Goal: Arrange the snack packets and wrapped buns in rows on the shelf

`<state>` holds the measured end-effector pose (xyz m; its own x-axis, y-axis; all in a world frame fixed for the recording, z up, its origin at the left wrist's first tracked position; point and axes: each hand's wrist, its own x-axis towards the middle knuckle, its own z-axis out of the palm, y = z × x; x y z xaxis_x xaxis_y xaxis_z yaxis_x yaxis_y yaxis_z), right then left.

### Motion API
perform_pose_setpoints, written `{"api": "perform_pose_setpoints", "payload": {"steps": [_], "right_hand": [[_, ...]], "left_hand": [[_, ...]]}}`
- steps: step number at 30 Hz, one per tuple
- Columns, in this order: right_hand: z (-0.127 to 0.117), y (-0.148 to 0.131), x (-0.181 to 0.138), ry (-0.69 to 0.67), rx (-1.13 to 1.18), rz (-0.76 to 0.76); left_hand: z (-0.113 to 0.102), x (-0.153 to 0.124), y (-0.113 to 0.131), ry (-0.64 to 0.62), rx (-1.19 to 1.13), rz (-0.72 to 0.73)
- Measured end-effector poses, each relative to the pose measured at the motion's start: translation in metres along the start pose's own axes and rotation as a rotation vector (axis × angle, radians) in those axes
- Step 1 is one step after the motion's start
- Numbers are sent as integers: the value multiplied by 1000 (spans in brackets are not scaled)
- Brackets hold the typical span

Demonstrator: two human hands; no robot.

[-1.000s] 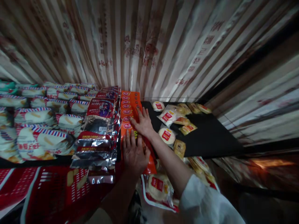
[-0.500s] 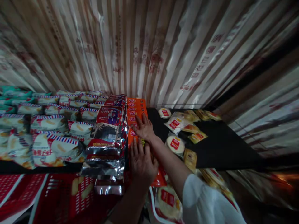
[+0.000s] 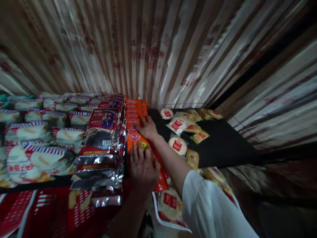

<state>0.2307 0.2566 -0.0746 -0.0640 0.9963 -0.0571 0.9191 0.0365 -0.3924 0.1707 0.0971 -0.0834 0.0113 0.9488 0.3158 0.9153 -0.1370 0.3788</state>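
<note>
Both hands lie palm down on a row of orange packets (image 3: 135, 129), which overlap one another on a black shelf (image 3: 230, 142), between dark red packets (image 3: 105, 132) on the left and loose, mostly pale, flat packets (image 3: 177, 145) on the right. The right hand (image 3: 146, 127) is farther back, its fingers spread and laid on the packets, gripping nothing. The left hand (image 3: 144, 168) presses near the front end, fingers stretched forward, likewise not clasped around anything (the thumb points off to the right). Shiny orange film shows just beside it and reaches over a white-rimmed container (image 3: 156, 211) below. White striped packets (image 3: 39, 132) fill the far left, above a red basket (image 3: 56, 208). A pleated, printed covering (image 3: 148, 49) hangs behind the shelf.
</note>
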Motion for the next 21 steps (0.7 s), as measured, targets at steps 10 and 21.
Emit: {"api": "perform_pose_setpoints", "payload": {"steps": [10,21], "right_hand": [[-10,-13,9,11,-73,-134],[-16,-33,9,-45,-99,-85]], "left_hand": [[3,-1,-4,-23,-10,27],[1,1,-3,-28,4,10]]}}
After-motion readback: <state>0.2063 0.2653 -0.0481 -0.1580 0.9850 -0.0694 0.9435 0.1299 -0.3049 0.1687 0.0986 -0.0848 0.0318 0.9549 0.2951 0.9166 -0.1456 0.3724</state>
